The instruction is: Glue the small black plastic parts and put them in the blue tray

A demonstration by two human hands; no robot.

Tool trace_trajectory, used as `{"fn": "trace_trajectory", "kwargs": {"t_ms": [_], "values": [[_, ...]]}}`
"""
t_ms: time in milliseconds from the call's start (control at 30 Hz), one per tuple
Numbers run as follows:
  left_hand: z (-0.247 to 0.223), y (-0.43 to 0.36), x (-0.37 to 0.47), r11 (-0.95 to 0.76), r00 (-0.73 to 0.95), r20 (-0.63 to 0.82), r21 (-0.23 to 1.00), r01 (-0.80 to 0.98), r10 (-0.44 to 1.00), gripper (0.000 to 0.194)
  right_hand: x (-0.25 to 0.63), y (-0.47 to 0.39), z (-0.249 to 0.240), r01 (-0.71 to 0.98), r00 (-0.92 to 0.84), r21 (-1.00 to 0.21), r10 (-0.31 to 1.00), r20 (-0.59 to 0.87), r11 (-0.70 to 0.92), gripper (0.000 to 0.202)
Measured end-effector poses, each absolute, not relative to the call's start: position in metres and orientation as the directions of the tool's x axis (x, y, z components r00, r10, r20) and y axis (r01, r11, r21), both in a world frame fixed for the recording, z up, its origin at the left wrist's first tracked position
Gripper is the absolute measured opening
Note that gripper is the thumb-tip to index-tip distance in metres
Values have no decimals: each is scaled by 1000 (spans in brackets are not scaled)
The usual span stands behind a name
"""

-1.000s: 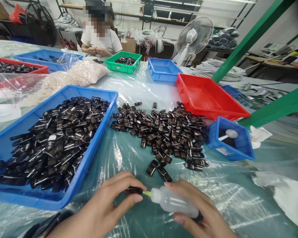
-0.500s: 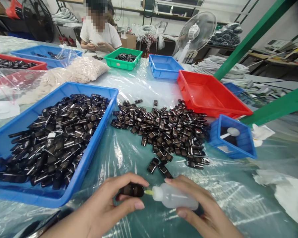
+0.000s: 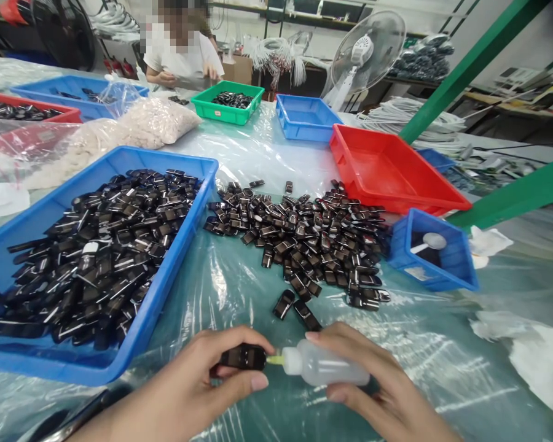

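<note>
Pc [image 3: 245,356] in LH [image 3: 198,380], btl [image 3: 325,363] in RH [image 3: 391,387]

Over in the upper left I see a big round black fan [image 3: 62,34], and lower, to its right, a bulging clear plastic bag of small beige pieces [image 3: 161,120]. A person in a white short-sleeved top [image 3: 184,58] faces me from top left of centre. Upper right, a slanting green bar [image 3: 474,70] crosses coils of white cable [image 3: 391,110]; a crumpled white tissue [image 3: 539,362] lies lower right.
</note>
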State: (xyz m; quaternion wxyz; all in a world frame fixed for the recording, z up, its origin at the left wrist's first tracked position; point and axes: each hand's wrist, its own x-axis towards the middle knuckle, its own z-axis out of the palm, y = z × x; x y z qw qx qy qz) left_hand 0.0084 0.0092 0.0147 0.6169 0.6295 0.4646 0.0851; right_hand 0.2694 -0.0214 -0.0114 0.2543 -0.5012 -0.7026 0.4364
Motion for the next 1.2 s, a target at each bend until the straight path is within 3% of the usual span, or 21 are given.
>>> {"fn": "trace_trajectory", "kwargs": {"t_ms": [233,833,1200], "values": [[15,11,10,172,582,-422,883,436,695,24,269,-18,-9,487,-435,-847,900,-25,212,47],[9,8,12,15,556,-302,887,461,774,18,268,-19,-11,471,-411,-861,911,-23,191,48],[-2,-2,4,-14,445,-188,911,412,875,34,274,-22,-15,532,-403,-831,912,-80,162,44]]}}
